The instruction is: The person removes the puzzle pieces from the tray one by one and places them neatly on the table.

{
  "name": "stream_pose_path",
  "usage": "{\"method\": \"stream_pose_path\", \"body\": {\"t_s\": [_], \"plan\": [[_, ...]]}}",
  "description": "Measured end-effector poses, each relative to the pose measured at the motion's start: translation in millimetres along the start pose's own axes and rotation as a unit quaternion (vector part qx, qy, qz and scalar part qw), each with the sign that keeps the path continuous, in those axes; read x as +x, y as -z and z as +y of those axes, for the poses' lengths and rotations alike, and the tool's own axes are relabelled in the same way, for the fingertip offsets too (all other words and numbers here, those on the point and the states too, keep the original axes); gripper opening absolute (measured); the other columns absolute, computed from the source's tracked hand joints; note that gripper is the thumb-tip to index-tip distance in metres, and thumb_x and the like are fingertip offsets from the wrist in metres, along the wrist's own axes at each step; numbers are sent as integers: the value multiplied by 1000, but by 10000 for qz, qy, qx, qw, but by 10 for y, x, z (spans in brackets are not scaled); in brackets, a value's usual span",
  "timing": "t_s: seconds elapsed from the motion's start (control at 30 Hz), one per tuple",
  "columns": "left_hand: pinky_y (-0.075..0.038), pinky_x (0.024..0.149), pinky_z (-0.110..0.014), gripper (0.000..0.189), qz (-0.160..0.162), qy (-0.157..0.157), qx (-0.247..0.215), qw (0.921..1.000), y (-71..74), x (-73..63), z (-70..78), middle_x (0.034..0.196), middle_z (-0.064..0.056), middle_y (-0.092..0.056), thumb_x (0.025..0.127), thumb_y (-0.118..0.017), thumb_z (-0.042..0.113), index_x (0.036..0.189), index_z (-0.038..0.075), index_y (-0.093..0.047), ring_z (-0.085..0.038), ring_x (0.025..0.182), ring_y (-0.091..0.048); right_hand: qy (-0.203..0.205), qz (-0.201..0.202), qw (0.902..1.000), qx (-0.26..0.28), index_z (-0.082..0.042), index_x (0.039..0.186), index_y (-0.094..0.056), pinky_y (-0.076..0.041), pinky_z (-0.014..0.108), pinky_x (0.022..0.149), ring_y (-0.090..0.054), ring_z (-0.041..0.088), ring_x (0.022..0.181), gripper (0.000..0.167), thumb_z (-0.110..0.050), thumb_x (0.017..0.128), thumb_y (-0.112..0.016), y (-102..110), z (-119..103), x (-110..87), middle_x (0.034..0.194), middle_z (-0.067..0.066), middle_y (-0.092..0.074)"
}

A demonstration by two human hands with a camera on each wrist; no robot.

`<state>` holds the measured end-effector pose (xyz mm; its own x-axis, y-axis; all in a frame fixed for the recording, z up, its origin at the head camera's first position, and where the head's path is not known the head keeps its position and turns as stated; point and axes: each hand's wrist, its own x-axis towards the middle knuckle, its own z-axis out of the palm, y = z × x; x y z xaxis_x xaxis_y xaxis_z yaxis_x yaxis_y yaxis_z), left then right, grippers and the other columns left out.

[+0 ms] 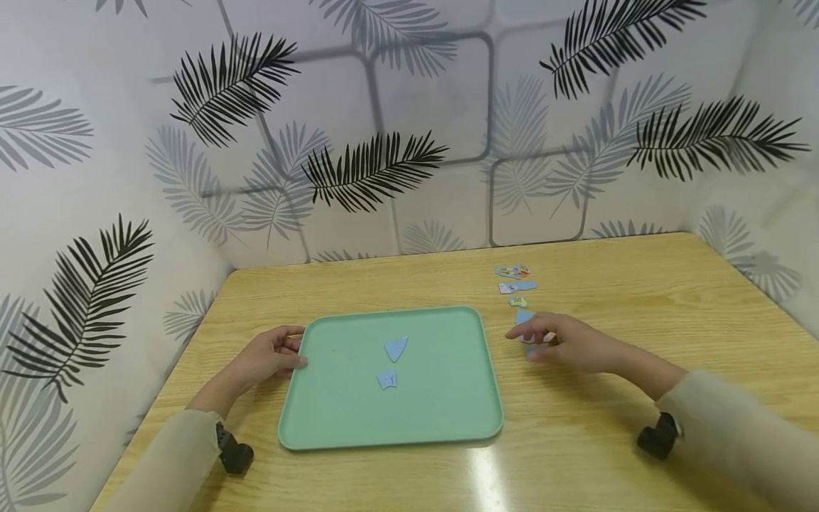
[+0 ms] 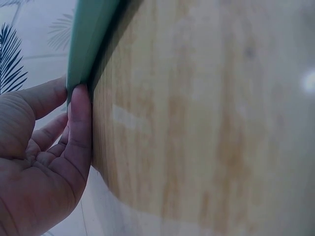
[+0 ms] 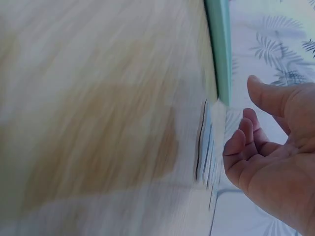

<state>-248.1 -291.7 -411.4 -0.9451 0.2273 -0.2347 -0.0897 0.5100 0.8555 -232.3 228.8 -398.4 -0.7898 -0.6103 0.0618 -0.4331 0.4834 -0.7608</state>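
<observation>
A light green rectangular tray (image 1: 441, 398) lies on the wooden table. My left hand (image 1: 271, 355) grips its left rim, with the thumb and a finger pinching the edge in the left wrist view. On the tray lie two small flat blue pieces, a pointed piece (image 1: 396, 348) and a roughly square piece (image 1: 387, 379). To the right of the tray, my right hand (image 1: 566, 343) hovers with bent, parted fingers over the near end of a row of flat pieces. A blue piece (image 1: 523, 315) shows just past its fingertips; nearer pieces are partly hidden under the hand.
Farther up the row lie a yellow-and-blue piece (image 1: 517, 302), a long pale blue piece (image 1: 518, 286) and a multicoloured piece (image 1: 512, 272). Behind the wooden table (image 1: 640, 284) stands a wall (image 1: 435, 206) with a feather-leaf pattern. Both wrists wear small black cameras.
</observation>
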Motion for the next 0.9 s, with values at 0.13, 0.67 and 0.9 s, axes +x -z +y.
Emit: {"method": "stream_pose_path", "body": {"t_s": [0.13, 0.67, 0.9], "plan": [[-55, 74, -34, 66, -19, -8, 1, 10000, -3, 0, 0, 111, -17, -54, 90, -70, 7, 146, -2, -35, -20, 90, -57, 160, 107, 9997, 143, -5, 125, -64, -50, 30, 78, -53, 22, 92, 35, -4, 90, -68, -79, -49, 100, 104, 13, -58], [-55, 72, -34, 68, -50, -36, -77, 10000, -11, -10, 21, 113, -18, -53, 90, -69, 5, 147, -3, -33, -21, 90, -56, -110, 83, 9971, 743, -6, 131, -60, -49, 38, 84, -52, 28, 103, 42, -9, 90, -70, -389, -252, 548, 117, 13, -60], [-55, 71, -35, 67, -51, -82, -107, 9999, -1, -2, 3, 112, -18, -54, 90, -69, 5, 147, -3, -33, -21, 88, -57, -105, -191, 9968, 763, -8, 133, -59, -48, 38, 85, -53, 29, 109, 43, -12, 92, -69, -489, -335, 751, 118, 12, -61]]}}
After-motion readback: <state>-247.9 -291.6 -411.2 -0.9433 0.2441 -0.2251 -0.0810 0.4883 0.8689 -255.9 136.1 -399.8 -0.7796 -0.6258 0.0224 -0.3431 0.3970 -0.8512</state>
